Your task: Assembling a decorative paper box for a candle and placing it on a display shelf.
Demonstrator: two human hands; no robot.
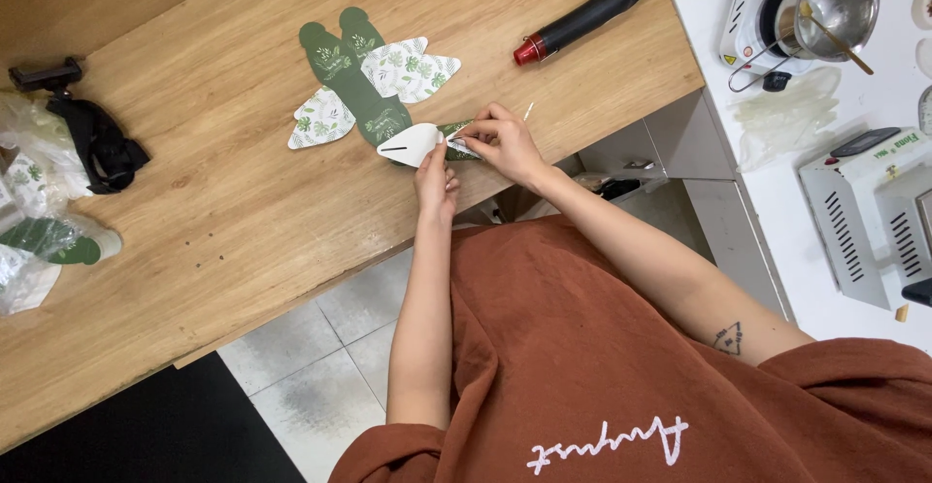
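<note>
A flat die-cut cardboard box blank (359,80), dark green with white leaf-patterned flaps, lies on the wooden table (223,201). My left hand (437,177) presses on the blank's near end, next to a white rounded flap (408,143) with a slit. My right hand (500,143) pinches a narrow strip at that same end between thumb and fingertips. A thin white stick (528,111) lies just beyond my right hand.
A black heat tool with a red tip (582,19) lies at the table's far right. Plastic bags with more green blanks (39,240) and a black strap (92,138) sit at left. A white side counter holds a metal pot on a small burner (820,2) and a white appliance (869,221).
</note>
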